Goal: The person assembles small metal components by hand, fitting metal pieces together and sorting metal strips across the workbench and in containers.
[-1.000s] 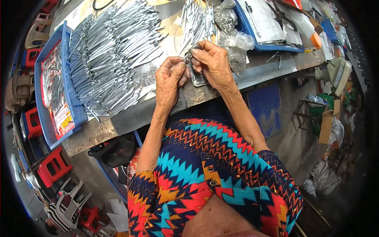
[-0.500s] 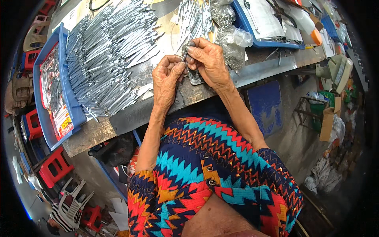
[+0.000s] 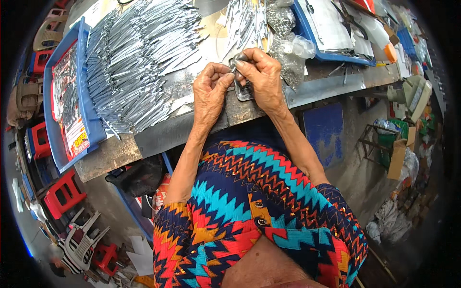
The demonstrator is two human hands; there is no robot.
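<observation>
My left hand (image 3: pixel 209 93) and my right hand (image 3: pixel 265 81) meet over the near edge of the workbench, thumbs and fingers pinched together. Between their fingertips is a small thin metal piece (image 3: pixel 234 70), mostly covered by the fingers. A small dark, shallow tray (image 3: pixel 245 96) lies under the right fingers, partly hidden. To the left spreads a large pile of thin silvery metal rods (image 3: pixel 144 62). A smaller pile of similar rods (image 3: pixel 246 24) lies just beyond my hands.
A blue tray (image 3: pixel 82 81) with packaged pieces stands at the left. Clear plastic bags of small parts (image 3: pixel 291 53) sit right of my hands, beside another blue tray (image 3: pixel 331 56) holding papers and tools. Red stools (image 3: pixel 65 194) and chairs stand on the floor at left.
Both hands appear slightly farther right in the picture, and the whole scene has shifted a little with the head. The fingers still pinch together at the same spot above the dark tray.
</observation>
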